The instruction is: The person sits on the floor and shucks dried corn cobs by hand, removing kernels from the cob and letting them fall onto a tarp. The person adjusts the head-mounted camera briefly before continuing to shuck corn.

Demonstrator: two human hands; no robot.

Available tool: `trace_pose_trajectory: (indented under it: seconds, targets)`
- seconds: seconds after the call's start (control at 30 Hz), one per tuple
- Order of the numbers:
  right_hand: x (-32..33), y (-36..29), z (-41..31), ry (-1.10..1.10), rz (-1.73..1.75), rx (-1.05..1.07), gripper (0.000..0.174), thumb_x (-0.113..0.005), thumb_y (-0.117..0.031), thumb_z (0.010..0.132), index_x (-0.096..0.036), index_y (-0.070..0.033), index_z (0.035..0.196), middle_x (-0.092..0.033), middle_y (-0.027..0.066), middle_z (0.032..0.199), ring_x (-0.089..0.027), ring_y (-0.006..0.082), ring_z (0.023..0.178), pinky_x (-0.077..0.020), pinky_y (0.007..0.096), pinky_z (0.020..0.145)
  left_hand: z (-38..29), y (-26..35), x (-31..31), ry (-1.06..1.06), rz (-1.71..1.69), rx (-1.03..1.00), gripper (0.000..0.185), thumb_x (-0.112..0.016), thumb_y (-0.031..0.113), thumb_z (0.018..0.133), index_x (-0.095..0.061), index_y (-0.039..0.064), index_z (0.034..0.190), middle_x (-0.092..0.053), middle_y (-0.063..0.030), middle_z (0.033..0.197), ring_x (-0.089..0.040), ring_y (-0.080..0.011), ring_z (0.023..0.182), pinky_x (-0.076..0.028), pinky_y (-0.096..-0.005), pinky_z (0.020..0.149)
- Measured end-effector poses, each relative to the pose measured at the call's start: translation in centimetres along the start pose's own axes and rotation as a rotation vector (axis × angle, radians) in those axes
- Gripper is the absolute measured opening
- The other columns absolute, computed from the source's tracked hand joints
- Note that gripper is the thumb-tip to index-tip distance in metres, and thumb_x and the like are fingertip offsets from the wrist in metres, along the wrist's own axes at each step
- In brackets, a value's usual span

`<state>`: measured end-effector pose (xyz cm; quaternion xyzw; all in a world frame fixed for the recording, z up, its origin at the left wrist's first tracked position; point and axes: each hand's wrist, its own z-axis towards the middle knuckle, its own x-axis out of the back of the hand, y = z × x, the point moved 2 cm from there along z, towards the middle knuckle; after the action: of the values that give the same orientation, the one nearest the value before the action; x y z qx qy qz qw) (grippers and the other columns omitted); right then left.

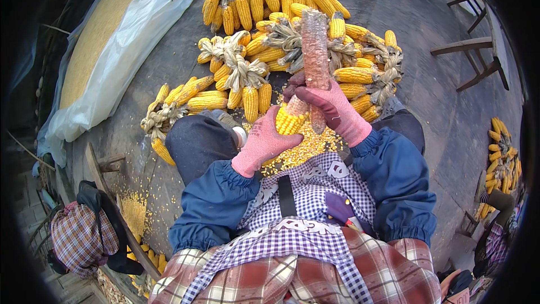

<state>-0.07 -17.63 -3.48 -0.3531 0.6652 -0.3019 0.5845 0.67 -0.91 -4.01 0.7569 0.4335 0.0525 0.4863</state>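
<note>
My left hand (pixel 268 139), in a pink work glove, grips a partly shelled ear of corn (pixel 291 121). Yellow kernels still cover its lower part, while its upper end is stripped. Against that end presses my gloved right hand (pixel 331 103), closed around a long, rough reddish stick that looks like a bare corncob (pixel 314 46). The stick points away from me, and its lower end shows below my right hand. Beneath both hands, loose corn kernels (pixel 314 147) lie heaped between my legs.
Braided bundles of corn ears (pixel 249 57) curve around in front of my feet on a dark ground sheet (pixel 139 135). Clear plastic sheeting (pixel 130 29) edges spread grain (pixel 101 21) at left. A wooden chair (pixel 472 46) stands right. Other people sit at the lower left and lower right.
</note>
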Motion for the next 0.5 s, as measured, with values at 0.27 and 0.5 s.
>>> trace_pose_trajectory:
  seconds: [0.27,0.5]
  targets:
    - [0.0,1.5,0.8,0.331,-0.443,0.374,0.032,-0.075,-0.021,0.079,-0.059,-0.002,0.099,-0.065,0.0012,0.083,-0.061,0.0085,0.072,-0.0493,0.0233,0.065,-1.2,-1.1,-1.7,-0.781,-1.091,0.219,0.067,-0.068,0.045,0.076,-0.037,0.006,0.121,-0.049,-0.0061,0.081,-0.052,-0.0183,0.062,-0.048,-0.0321,0.056]
    - [-0.2,-1.2,0.2,0.139,0.243,-0.049,0.029,-0.072,-0.021,0.082,-0.059,-0.004,0.101,-0.063,0.0025,0.085,-0.060,0.0109,0.072,-0.0497,0.0260,0.067,-1.0,-0.1,-0.4,-0.330,-0.554,0.178,0.049,-0.067,0.028,0.081,-0.045,0.005,0.119,-0.057,-0.0115,0.086,-0.059,-0.0230,0.069,-0.051,-0.0352,0.059]
